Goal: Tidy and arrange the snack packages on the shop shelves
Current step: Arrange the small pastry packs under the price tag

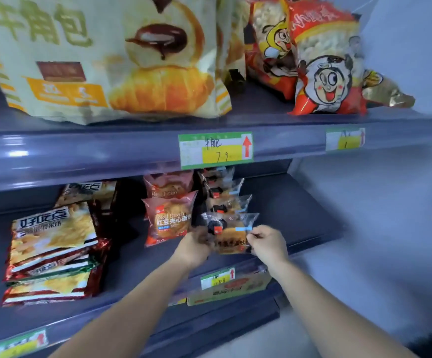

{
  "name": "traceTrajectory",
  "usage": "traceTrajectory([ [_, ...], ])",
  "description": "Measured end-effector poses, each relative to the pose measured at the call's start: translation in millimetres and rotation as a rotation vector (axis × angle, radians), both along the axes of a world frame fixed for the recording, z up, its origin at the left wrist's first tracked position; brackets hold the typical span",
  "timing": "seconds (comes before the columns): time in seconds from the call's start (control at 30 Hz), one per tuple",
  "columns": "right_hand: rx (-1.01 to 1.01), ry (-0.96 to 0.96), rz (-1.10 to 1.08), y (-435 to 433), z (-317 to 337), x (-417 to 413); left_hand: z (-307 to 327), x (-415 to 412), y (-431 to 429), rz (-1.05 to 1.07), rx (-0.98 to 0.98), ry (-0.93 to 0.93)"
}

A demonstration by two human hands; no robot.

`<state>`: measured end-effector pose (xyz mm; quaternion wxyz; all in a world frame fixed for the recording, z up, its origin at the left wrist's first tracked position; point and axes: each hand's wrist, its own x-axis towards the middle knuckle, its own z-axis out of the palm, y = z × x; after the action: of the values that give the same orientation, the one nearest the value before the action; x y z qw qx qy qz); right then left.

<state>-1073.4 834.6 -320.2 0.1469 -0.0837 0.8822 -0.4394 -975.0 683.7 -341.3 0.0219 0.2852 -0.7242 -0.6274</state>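
On the middle shelf (300, 215), both hands hold one clear bread packet (229, 232) with a black and orange label. My left hand (193, 245) grips its left edge and my right hand (268, 242) pinches its right edge. Behind it stands a row of similar clear packets (225, 200). Just to the left stand pink red-bean bread packets (168, 220), one behind another.
A stack of flat yellow-and-red biscuit packs (52, 251) lies at the shelf's left. The upper shelf carries a large croissant bag (101, 55) and red puffed-snack bags (323, 65). Price tags (216, 150) sit on the shelf edges. The middle shelf's right end is bare.
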Motion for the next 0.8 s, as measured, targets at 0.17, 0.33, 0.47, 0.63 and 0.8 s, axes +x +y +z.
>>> traceTrajectory([
  [0.17, 0.049, -0.059, 0.178, -6, -22, -46, -31, -36, 15, 0.156, 0.118, -0.024],
  [0.33, 0.107, -0.015, 0.264, -12, -38, -66, -43, -49, 22, 0.173, 0.058, -0.01],
  [0.47, 0.038, 0.111, 0.188, -12, -42, -67, -34, -42, 23, 0.281, -0.163, -0.023],
  [0.63, -0.026, 0.75, 0.166, -32, -22, -54, -10, -18, -6, 0.664, -0.782, 0.132],
  [0.8, -0.213, 0.631, 0.454, -77, -6, -21, -16, -2, -52, 0.753, -0.67, -0.09],
])
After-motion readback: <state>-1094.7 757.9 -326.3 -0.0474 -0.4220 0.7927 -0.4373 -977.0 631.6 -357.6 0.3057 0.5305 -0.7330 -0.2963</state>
